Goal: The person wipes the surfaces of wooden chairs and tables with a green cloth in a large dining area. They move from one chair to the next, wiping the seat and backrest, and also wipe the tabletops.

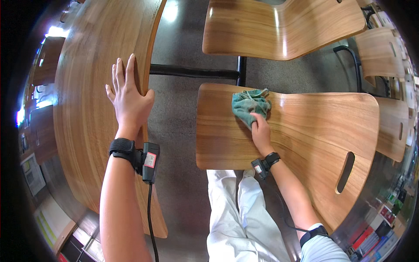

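My right hand (261, 136) grips a crumpled green cloth (247, 104) and presses it on the seat of a bent-plywood chair (222, 137). Most of its fingers are hidden under the cloth. The chair's backrest, with an oval slot, rises at the right. On the left, my left hand (131, 101) lies palm down with fingers spread on the wooden tabletop (88, 108), near its edge. It holds nothing. Each wrist carries a strapped black device, the left one (151, 162) trailing a cable.
A second plywood chair (242, 29) stands beyond the first. A black metal bar (196, 71) runs between table and chairs above the grey floor (176, 137). More chairs (379, 52) line the right side. Books and boxes (373, 239) sit at the lower right.
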A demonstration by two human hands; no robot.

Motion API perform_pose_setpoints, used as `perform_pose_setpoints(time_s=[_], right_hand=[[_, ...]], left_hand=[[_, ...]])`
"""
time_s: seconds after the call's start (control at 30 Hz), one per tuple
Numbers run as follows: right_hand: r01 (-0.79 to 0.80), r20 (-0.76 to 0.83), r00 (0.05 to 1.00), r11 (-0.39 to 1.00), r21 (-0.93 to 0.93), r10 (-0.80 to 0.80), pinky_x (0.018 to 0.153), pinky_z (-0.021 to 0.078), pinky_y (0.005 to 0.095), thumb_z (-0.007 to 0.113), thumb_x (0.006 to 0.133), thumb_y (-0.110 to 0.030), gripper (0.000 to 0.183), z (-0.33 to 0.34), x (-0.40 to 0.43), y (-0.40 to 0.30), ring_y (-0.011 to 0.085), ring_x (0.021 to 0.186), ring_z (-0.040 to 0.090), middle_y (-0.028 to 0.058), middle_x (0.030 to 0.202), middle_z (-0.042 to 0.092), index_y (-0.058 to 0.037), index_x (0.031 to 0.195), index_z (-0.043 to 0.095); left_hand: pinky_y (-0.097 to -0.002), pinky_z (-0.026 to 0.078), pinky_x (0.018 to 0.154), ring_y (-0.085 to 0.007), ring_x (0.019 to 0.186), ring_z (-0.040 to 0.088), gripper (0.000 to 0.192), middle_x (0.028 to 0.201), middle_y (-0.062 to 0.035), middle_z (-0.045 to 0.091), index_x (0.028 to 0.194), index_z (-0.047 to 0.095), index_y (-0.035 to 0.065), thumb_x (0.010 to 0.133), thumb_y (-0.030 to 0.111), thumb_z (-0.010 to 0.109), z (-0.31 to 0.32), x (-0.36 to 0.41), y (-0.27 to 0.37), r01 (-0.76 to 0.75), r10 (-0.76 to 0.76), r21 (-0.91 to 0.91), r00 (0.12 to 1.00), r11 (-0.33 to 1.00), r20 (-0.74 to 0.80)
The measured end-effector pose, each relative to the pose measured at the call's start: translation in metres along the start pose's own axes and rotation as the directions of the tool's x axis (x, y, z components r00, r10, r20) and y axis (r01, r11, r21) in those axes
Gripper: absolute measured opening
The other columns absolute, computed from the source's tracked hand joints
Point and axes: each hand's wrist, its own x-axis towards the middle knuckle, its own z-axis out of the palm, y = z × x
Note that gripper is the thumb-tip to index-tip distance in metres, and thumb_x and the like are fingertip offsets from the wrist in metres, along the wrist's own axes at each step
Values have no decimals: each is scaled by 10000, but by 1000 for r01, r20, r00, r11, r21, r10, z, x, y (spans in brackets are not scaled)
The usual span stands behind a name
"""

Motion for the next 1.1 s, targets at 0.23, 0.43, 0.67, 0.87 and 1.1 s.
perform_pose_setpoints(time_s=[0.23, 0.43, 0.67, 0.87, 1.1], right_hand=[[-34, -17, 999, 948, 316, 42, 723, 497, 367, 532, 913, -71, 228, -48, 53, -100, 288, 815, 658, 197, 893, 663, -22, 1124, 605], [-72, -51, 990, 779, 623, 132, 749, 468, 242, 536, 942, -63, 197, -75, 32, -121, 98, 825, 588, 78, 909, 667, 35, 1100, 603], [-733, 134, 671, 680, -31, 729, 772, 478, 418, 521, 975, -342, 409, -23, -78, 14, 376, 876, 627, 261, 970, 661, 55, 984, 622], [-576, 54, 811, 811, -106, 583, 991, 418, 442, 645, 895, -234, 507, 5, -137, 50, 414, 1164, 508, 271, 1232, 535, 42, 1284, 472], [-362, -249, 915, 920, -153, 319, 1064, 341, 465, 659, 834, -137, 582, 19, 20, 64, 406, 1227, 447, 238, 1300, 502, 7, 1351, 431]], left_hand=[[-582, 71, 1198, -258, 1506, 129, 940, 1604, -88, 194, 1540, 227, 267, 703, 213, 651, -2, 0, 3, 11, -11, -14, 1000, 1000, 2], [-591, 60, 1189, -259, 1506, 139, 956, 1611, -69, 198, 1544, 229, 290, 696, 208, 663, -5, 0, 5, 19, -19, -47, 1000, 999, -5], [-594, 74, 1193, -271, 1504, 133, 914, 1595, -97, 209, 1532, 247, 243, 708, 207, 641, -5, 1, 6, 8, -8, -16, 1000, 1000, 3], [-594, 71, 1194, -272, 1504, 133, 918, 1593, -99, 212, 1532, 242, 248, 703, 214, 635, -4, -1, 5, -1, 1, -34, 1000, 999, -8], [-597, 63, 1189, -274, 1504, 142, 917, 1597, -88, 219, 1535, 247, 283, 708, 198, 633, 1, 0, 2, -16, 14, -57, 999, 998, -36]])
